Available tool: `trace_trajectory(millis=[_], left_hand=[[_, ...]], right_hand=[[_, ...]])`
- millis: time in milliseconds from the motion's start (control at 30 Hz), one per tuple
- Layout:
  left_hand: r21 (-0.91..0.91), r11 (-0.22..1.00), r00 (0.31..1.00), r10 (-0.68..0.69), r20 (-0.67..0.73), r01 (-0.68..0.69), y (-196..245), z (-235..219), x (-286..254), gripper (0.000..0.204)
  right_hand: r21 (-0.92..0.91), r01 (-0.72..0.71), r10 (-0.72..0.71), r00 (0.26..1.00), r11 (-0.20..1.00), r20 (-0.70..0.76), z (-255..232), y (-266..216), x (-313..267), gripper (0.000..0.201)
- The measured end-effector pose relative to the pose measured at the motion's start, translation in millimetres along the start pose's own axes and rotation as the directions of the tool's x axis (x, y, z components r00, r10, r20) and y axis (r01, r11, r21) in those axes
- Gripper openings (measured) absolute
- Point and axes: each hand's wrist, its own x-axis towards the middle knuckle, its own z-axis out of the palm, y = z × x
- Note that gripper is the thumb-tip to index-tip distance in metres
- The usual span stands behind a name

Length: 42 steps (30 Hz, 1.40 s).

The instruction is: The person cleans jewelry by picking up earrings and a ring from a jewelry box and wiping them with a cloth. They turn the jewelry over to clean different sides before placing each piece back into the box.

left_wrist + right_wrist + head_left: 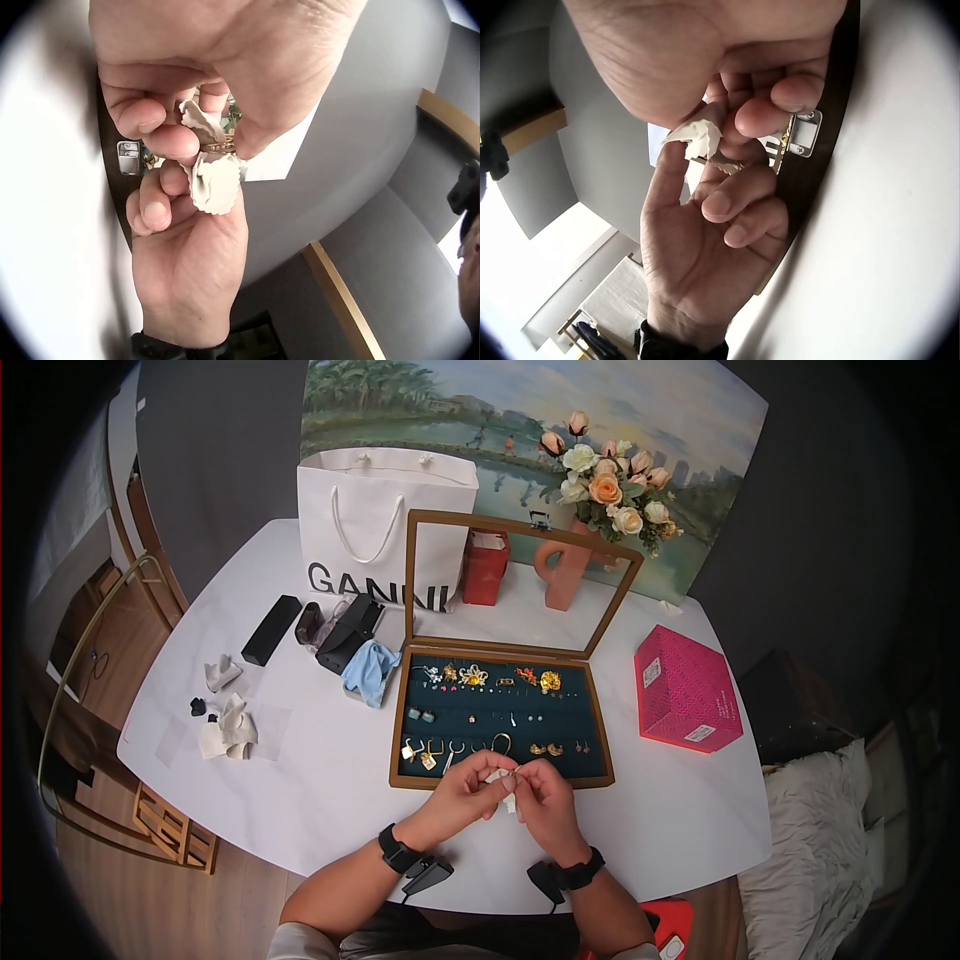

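Observation:
Both hands meet over the front edge of a wooden jewelry box (600, 725) with its glass lid raised. My left hand (462, 797) and right hand (549, 812) pinch a small cream cloth (511, 803) between them. In the left wrist view, a thin gold-coloured piece (219, 145) shows between folds of the cloth (215, 186), at the left fingertips; its full shape is hidden. From the right wrist, the cloth (703, 139) is seen between both hands' fingers. Rows of earrings and other jewelry (473, 675) lie on the box's dark green lining.
Left of the box are a light blue cloth (371, 672), a black case (350, 632), a long black box (271, 630) and a crumpled cream cloth (229, 730). A white paper bag (375, 510) and flower vase (568, 575) stand behind. A pink box (688, 690) sits right.

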Motion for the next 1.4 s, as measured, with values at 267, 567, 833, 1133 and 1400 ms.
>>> trace_trajectory(millis=[267, 567, 833, 1133, 1400], left_hand=[[0.003, 0.999, 0.999, 0.034, -0.003, -0.034, -1.9, 0.5, 0.4, 0.023], [-0.022, 0.999, 0.999, 0.040, -0.032, -0.040, -4.9, 2.8, 0.6, 0.026], [-0.020, 0.999, 0.999, 0.051, -0.018, -0.051, -3.2, 2.7, -0.5, 0.030], [-0.024, 0.995, 0.995, 0.099, -0.027, -0.099, 6.0, 1.5, -2.3, 0.032], [-0.064, 0.994, 0.995, 0.084, -0.051, -0.087, 7.5, 0.4, -1.9, 0.030]], right_hand=[[-0.047, 0.031, -0.034, 0.998, 0.998, -0.062, 0.7, 4.2, -0.9, 0.004], [0.009, 0.008, -0.008, 1.000, 1.000, -0.006, -1.8, 3.4, -0.2, 0.003], [0.132, -0.141, 0.127, 0.986, 0.981, 0.113, -11.5, -10.1, -1.2, 0.012], [0.095, -0.076, 0.068, 0.994, 0.993, 0.086, -4.3, -15.0, -5.1, 0.020], [0.133, -0.077, 0.057, 0.987, 0.988, 0.150, -4.9, -14.4, -4.8, 0.028]])
